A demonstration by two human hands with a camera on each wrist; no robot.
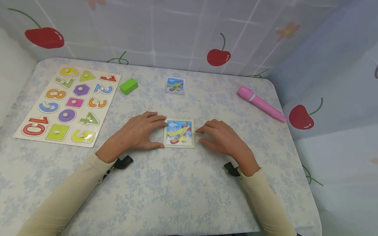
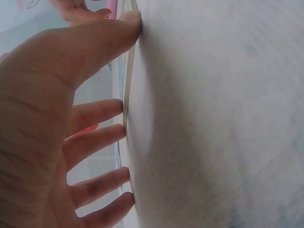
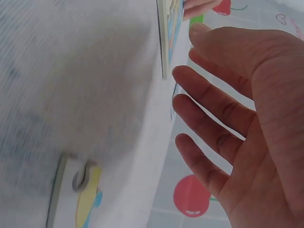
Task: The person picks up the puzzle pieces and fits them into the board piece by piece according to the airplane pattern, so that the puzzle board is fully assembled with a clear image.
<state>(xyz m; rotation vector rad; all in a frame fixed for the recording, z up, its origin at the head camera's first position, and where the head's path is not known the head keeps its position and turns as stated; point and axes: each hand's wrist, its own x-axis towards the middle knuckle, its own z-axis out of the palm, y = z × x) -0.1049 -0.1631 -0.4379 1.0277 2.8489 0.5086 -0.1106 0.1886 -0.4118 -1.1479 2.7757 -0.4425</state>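
A small framed airplane puzzle [image 1: 178, 133] lies flat on the cloth between the two hands. Its picture is blue, yellow and red, with a pale patch at the lower right corner. My left hand [image 1: 141, 131] touches the frame's left side, thumb at the near corner and extended fingers along the edge and far corner. Just off the frame's right side hovers my right hand [image 1: 224, 137], its fingers relaxed and holding nothing. In the right wrist view, a jigsaw piece [image 3: 71, 194] printed white, yellow and blue lies on the cloth; the right arm hides it from the head view.
A small airplane picture card [image 1: 175, 85] lies beyond the puzzle. The number and shape peg board [image 1: 69, 106] is at the left, beside a green block [image 1: 128, 86]. Off to the right lies a pink marker-shaped object [image 1: 261, 103]. Curtains with cherries border the table's far and right edges.
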